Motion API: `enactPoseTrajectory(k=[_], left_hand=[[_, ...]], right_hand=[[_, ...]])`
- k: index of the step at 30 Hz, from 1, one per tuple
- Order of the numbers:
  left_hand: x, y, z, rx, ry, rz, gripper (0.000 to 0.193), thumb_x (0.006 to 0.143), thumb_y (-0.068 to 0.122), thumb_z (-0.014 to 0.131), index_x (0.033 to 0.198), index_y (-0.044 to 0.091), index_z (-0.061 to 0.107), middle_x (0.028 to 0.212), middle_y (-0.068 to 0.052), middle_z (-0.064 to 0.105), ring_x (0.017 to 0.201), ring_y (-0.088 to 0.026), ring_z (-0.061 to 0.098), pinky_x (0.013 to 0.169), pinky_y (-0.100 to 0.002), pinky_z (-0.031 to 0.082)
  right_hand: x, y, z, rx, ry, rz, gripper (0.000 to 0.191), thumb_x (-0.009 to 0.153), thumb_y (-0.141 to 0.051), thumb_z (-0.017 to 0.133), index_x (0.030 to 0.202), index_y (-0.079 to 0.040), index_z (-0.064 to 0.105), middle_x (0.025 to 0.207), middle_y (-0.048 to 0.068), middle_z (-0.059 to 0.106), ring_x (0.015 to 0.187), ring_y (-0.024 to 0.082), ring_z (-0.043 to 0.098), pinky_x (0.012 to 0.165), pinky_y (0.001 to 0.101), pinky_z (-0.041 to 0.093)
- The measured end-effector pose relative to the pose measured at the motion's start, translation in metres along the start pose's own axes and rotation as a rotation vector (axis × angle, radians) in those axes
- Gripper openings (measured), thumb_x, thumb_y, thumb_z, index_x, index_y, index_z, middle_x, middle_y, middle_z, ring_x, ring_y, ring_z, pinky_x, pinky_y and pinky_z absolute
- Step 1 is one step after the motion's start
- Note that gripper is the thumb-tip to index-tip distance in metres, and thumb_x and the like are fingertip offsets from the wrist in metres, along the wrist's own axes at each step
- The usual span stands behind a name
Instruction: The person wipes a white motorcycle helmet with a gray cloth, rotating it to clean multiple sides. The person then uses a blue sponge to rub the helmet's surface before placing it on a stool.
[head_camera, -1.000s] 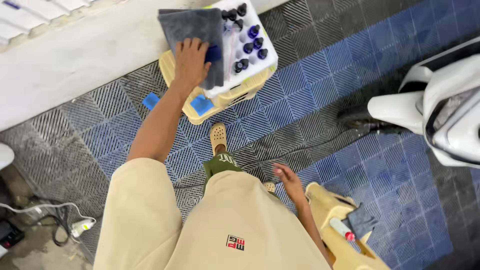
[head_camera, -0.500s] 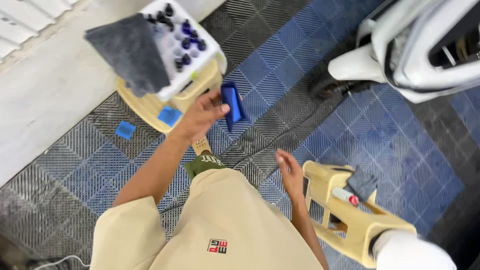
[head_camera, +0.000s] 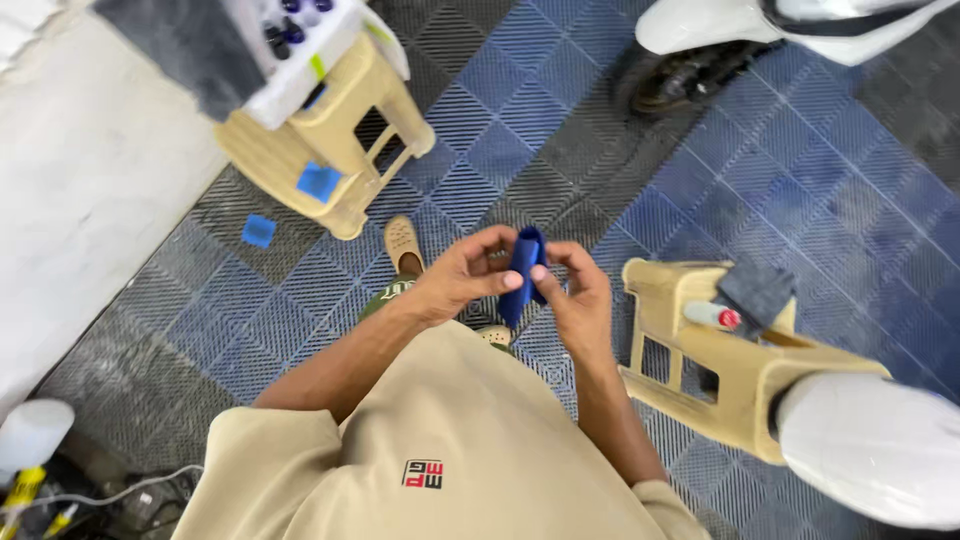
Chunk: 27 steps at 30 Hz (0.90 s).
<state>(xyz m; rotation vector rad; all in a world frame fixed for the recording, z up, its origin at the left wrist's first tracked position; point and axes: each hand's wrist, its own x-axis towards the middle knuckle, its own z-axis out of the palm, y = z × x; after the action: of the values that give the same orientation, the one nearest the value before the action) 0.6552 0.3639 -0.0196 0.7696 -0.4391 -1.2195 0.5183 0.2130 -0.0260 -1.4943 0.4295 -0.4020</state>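
Head view: both hands pinch a blue folded pad (head_camera: 524, 272) at waist height, left hand (head_camera: 462, 277) and right hand (head_camera: 578, 296) closed on its edges; looks light, soft, bendy.

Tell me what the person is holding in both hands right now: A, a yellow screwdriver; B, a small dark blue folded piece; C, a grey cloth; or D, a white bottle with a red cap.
B: the left hand and the right hand meet in front of the body, with fingers pinching a small dark blue folded piece between them.
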Motion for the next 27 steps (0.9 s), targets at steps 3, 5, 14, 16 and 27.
enactPoseTrajectory(k=[3,5,14,16,27], left_hand=[[-0.006,-0.010,0.010,0.056,0.046,-0.041,0.045,0.094,0.014,0.078,0.132,0.005,0.056,0.121,-0.003,0.066,0.119,-0.014,0.061,0.104,-0.032,0.049],[-0.005,-0.012,0.013,0.073,0.051,-0.024,0.049,0.092,0.014,0.079,0.134,0.007,0.055,0.121,-0.001,0.065,0.118,-0.013,0.061,0.104,-0.032,0.049],[0.018,0.015,-0.021,0.053,-0.139,-0.062,0.049,0.091,0.014,0.083,0.131,0.005,0.056,0.120,-0.002,0.063,0.116,-0.013,0.060,0.105,-0.032,0.048],[0.020,0.027,-0.033,0.036,-0.195,-0.061,0.049,0.091,0.013,0.084,0.129,0.006,0.055,0.120,-0.002,0.062,0.118,-0.013,0.059,0.106,-0.031,0.048],[0.039,0.083,-0.104,-0.004,-0.275,-0.031,0.049,0.089,0.012,0.086,0.127,0.007,0.056,0.122,0.000,0.059,0.115,-0.014,0.056,0.105,-0.033,0.047]], right_hand=[[-0.017,0.016,-0.008,0.104,0.030,0.015,0.028,0.099,-0.013,0.078,0.121,0.000,0.066,0.114,0.004,0.068,0.113,0.014,0.061,0.106,0.0314,0.047],[-0.022,0.017,-0.011,0.257,0.024,0.076,0.029,0.100,-0.017,0.069,0.124,-0.001,0.065,0.115,0.004,0.069,0.111,0.014,0.062,0.105,0.0301,0.047],[-0.008,0.008,0.013,0.295,0.129,0.057,0.028,0.093,0.001,0.080,0.117,0.000,0.065,0.112,0.007,0.069,0.105,0.015,0.064,0.096,0.0315,0.052],[0.002,0.003,0.025,0.339,0.143,0.046,0.026,0.095,0.003,0.081,0.116,0.000,0.065,0.111,0.007,0.067,0.105,0.016,0.063,0.096,0.0320,0.052],[0.070,-0.026,0.104,0.277,0.287,0.054,0.024,0.089,0.006,0.077,0.109,-0.003,0.065,0.102,0.001,0.065,0.098,0.012,0.060,0.094,0.0288,0.049]])
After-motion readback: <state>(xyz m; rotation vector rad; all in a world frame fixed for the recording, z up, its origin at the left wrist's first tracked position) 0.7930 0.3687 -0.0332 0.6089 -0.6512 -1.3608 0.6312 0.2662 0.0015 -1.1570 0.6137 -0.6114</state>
